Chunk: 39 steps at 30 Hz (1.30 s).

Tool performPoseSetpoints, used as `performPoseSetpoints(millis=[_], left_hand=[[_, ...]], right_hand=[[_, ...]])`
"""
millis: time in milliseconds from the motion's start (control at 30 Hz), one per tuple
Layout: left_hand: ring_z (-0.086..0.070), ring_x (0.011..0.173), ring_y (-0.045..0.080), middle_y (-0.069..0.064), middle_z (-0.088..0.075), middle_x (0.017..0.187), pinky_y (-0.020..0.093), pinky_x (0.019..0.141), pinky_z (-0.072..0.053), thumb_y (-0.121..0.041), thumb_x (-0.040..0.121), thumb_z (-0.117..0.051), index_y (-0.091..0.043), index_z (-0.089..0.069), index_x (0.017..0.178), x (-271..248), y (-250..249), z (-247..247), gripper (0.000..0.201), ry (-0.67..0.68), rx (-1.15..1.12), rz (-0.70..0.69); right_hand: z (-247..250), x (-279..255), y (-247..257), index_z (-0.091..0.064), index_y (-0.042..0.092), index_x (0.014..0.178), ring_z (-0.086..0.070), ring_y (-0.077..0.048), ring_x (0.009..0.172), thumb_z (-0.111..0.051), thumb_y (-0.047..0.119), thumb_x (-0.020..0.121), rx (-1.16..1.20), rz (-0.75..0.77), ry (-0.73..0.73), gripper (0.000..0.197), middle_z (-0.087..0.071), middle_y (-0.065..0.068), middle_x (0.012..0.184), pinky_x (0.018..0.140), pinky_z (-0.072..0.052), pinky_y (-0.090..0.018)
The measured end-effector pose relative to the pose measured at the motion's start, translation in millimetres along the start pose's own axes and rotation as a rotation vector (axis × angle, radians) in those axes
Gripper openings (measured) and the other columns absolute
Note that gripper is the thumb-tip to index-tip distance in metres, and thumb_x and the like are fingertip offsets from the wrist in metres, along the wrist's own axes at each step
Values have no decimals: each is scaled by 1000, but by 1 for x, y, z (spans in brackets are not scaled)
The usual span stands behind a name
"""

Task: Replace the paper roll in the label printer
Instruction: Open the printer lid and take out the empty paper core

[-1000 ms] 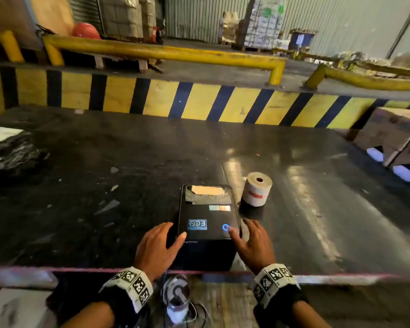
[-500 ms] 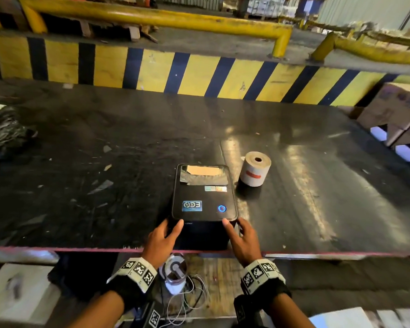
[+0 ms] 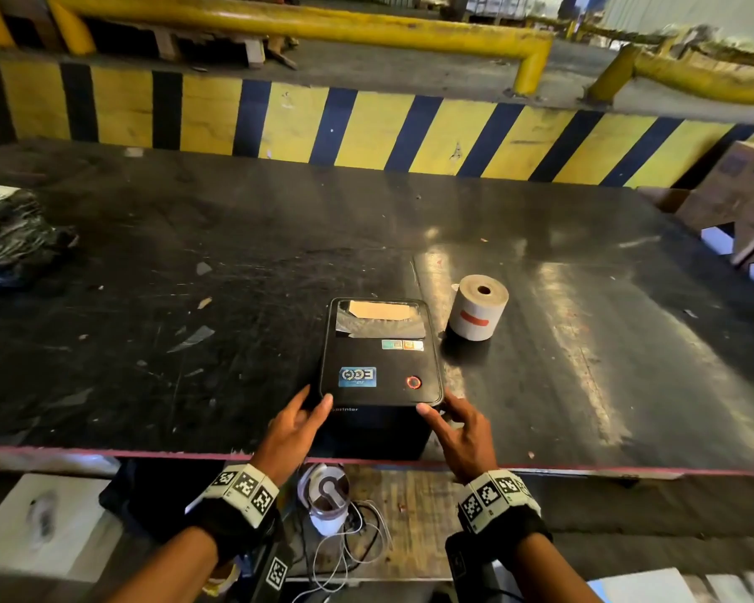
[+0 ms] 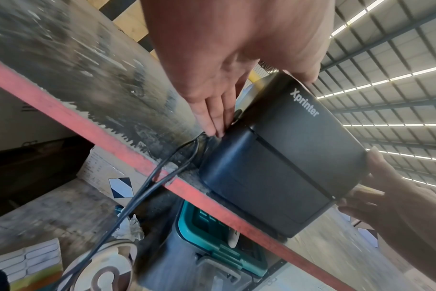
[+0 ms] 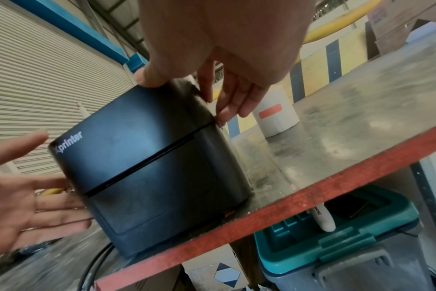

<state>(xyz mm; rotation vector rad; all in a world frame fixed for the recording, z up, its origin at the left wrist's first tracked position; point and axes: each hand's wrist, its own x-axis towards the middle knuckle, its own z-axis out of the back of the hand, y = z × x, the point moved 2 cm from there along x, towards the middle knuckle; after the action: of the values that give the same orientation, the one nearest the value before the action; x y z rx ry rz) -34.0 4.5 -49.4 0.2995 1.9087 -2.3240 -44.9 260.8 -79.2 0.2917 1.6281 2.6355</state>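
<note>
Counted one label printer (image 3: 380, 354) on one dark table (image 3: 236, 263), lid carrying two stickers and one red-lit button (image 3: 413, 382). Counted one paper roll (image 3: 479, 307) with one red strip, just beside printer. Two hands at printer's near corners: left hand (image 3: 294, 428), right hand (image 3: 464, 433). Two marker wristbands. Below table edge: one teal-lidded bin (image 5: 336, 232) with one white marker pen in it, one black cable loop. Two yellow guard rails behind; one black plastic bundle (image 3: 14, 237) at far left.
</note>
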Motion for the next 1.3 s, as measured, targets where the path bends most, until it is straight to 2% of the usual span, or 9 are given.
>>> performPoseSetpoints(millis=[133,200,300,367,500,800,1033,1200,1300], left_hand=[[-58,117,29,12,-59,126,45,107,-41,-52,95,-31,-13,-51,132,17,1,6,57,-79,-34,123],[-66,103,32,20,-65,116,47,100,-47,-44,96,-38,-15,-66,111,28,2,10,43,-92,34,128],[-72,77,28,15,-73,73,44,83,-57,-36,87,-59,-16,-67,55,46,6,15,39,-37,260,104],[-69,60,22,2,-61,46,37,69,-60,-26,83,-68,-15,-56,43,56,5,17,44,3,393,119],[-59,36,0,-2,-59,47,13,38,-45,-16,86,-66,-11,-54,54,68,-5,14,34,74,465,188],[-65,57,1,-3,-67,70,17,53,-42,-41,86,-60,-21,-54,63,79,-11,23,32,276,599,407],[-68,62,-3,4,-72,79,17,60,-47,-42,88,-56,-20,-60,68,77,-14,26,30,339,581,445],[-67,65,-4,3,-71,82,17,65,-50,-40,89,-56,-20,-60,72,81,-23,26,27,467,635,408],[-70,71,15,1,-66,77,21,65,-49,-31,83,-68,-20,-57,79,92,-26,27,16,416,671,310]], right_hand=[[13,13,30,-70,42,93,-57,-1,65,-62,61,75,6,64,6,27,-72,6,74,63,-50,-30],[22,26,55,-69,44,70,-50,2,53,-64,57,77,2,62,7,16,-65,10,55,56,-48,-30],[35,56,83,-54,35,36,-38,-3,39,-66,55,77,-93,20,3,48,-44,14,33,48,-30,-18],[44,78,96,-44,18,32,-37,-6,35,-62,65,73,-152,-32,-2,65,-39,10,29,47,-30,-21],[46,127,111,-48,6,42,-54,-21,48,-46,87,60,-249,-61,37,83,-53,-4,41,64,-45,-34],[33,197,127,-48,10,48,-56,-32,60,-38,70,82,-337,42,-9,69,-58,-12,59,62,-44,-35],[12,194,104,-58,8,104,-53,-37,98,-14,53,87,-283,275,-52,66,-63,-20,101,84,-42,-44],[16,192,97,-57,12,115,-52,-33,106,-28,32,97,-207,329,-32,40,-64,-16,107,89,-38,-37],[20,176,102,-53,12,125,-55,-31,112,-40,21,99,-138,357,-52,31,-63,-12,119,95,-38,-35]])
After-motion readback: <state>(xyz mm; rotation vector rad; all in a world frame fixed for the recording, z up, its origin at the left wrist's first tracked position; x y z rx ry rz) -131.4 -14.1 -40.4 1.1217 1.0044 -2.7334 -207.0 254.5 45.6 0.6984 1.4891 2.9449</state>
